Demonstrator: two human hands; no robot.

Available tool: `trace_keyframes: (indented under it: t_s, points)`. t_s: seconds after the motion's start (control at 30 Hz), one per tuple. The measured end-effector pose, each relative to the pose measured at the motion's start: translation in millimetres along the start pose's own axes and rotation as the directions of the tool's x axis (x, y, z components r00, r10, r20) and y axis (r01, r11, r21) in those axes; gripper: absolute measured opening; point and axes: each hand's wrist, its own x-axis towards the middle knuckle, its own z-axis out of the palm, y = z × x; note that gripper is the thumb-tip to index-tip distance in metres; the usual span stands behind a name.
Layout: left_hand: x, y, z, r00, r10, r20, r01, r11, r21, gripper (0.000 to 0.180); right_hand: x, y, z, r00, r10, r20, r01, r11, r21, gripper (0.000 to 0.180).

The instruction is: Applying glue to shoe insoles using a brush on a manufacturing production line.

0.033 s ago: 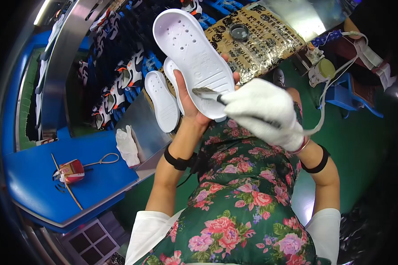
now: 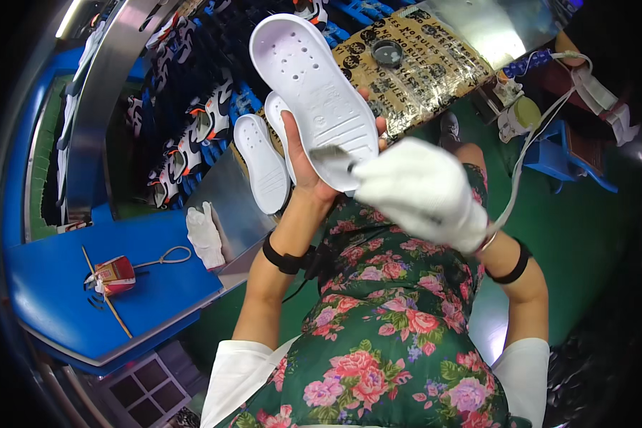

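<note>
My bare left hand (image 2: 305, 162) is wrapped round a white shoe sole (image 2: 314, 89) from beneath. Its inner side faces up, with small holes at the broad far end and ridges toward the heel. In a white glove, my right hand (image 2: 419, 196) grips a brush (image 2: 328, 153), its dark bristles blurred over the heel of the sole. The brush's handle is hidden by the glove. Behind the held sole, a second white sole (image 2: 274, 108) shows in part. Left of it, another white sole (image 2: 261, 171) lies on the metal bench.
A tape-covered board (image 2: 439, 60) bears a small dark round dish (image 2: 386, 53). A loose white glove (image 2: 205, 235) lies beside the blue table (image 2: 46, 278), where a red container (image 2: 115, 274) sits with a stick. Shoes (image 2: 214, 114) hang on racks at left; a cable (image 2: 521, 160) runs near my right wrist.
My gloved right hand and the brush have shifted slightly down over the heel, blurred by motion. The sole in my left hand has hardly moved.
</note>
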Motion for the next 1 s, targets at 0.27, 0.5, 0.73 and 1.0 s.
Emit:
trace_keyframes:
  t_s: [0.27,0.5,0.73,1.0]
  points:
    - [5,9,3,0.990,-0.057,0.132,0.046,0.995,0.085,0.100,0,3,-2,0.993,0.106,-0.054,-0.105,0.994,0.029,0.021]
    - [8,18,3,0.964,-0.166,0.208,0.140,0.981,0.132,0.097,1,-4,-8,0.962,0.262,0.071,-0.271,0.943,0.194,0.017]
    - [20,29,9,0.933,-0.289,0.214,0.271,0.956,0.107,0.094,-16,4,-1,0.969,-0.204,0.141,0.228,0.956,-0.184,0.041]
    - [20,31,12,0.928,-0.333,0.165,0.254,0.893,0.371,0.097,-6,-4,-23,0.990,0.039,0.133,-0.048,0.997,0.063,0.031]
